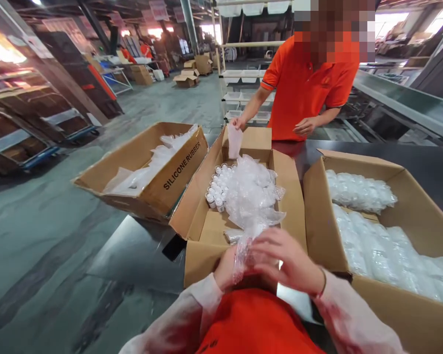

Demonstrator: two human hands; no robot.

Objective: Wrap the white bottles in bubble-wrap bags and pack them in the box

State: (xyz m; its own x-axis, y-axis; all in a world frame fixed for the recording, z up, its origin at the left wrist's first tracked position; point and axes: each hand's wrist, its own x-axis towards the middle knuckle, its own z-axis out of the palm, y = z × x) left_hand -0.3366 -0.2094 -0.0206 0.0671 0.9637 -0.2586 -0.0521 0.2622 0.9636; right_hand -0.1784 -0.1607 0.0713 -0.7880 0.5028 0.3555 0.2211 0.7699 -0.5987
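At the near edge of the middle cardboard box (216, 228), my left hand (225, 269) is closed around a clear bubble-wrap bag (242, 255), which covers most of its fingers. My right hand (286, 258) reaches in from the other side, fingers bent and closed over the same bag; its fingertips are slightly blurred. What the bag contains, if anything, cannot be made out. Just beyond my hands, a heap of bubble-wrap bags (253, 189) lies in the box. Small white-capped bottles (217, 187) stand packed together to the left of the heap.
Across the table, a co-worker in an orange shirt (302, 93) holds a bubble-wrap bag (235, 141) over the box's far end. To the left stands a box marked SILICONE RUBBER (180, 169) with wrap inside. On the right, another box (327, 223) contains rows of wrapped items (376, 241).
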